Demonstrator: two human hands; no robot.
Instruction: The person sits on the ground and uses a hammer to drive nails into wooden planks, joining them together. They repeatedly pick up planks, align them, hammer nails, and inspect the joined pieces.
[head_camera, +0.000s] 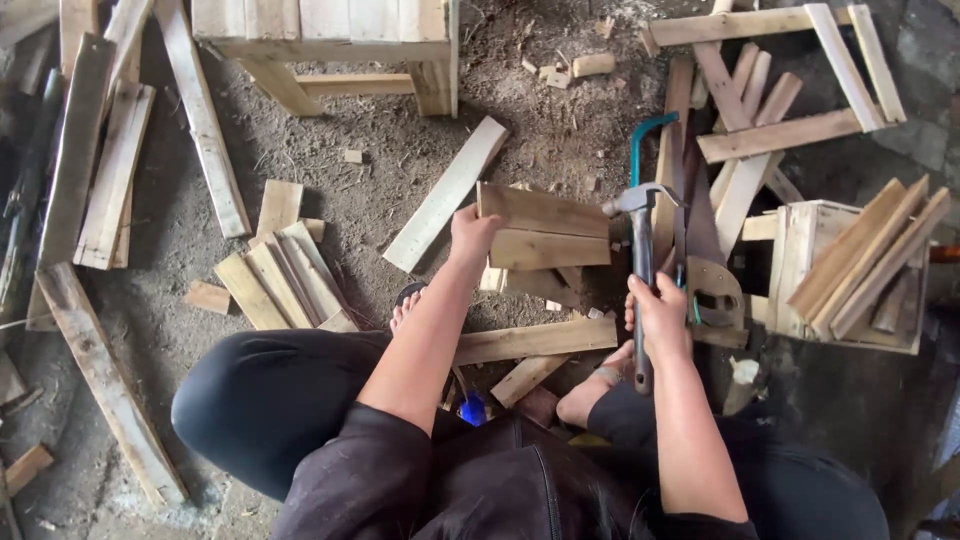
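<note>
My left hand (471, 233) grips the left end of a short wooden board (545, 211) that lies on top of a second short board (550, 250). A claw hammer (640, 270) with a dark handle is held upright by my right hand (660, 318), its steel head close to the right end of the top board. I squat on the dirt floor with both feet bare, in sandals.
A hand saw (705, 260) and a teal-framed hacksaw (645, 135) lie right of the hammer. A small wooden crate (800, 240) holding slats stands at the right. Loose planks (445, 195), slat piles (285, 275) and a wooden stool (330, 40) surround me.
</note>
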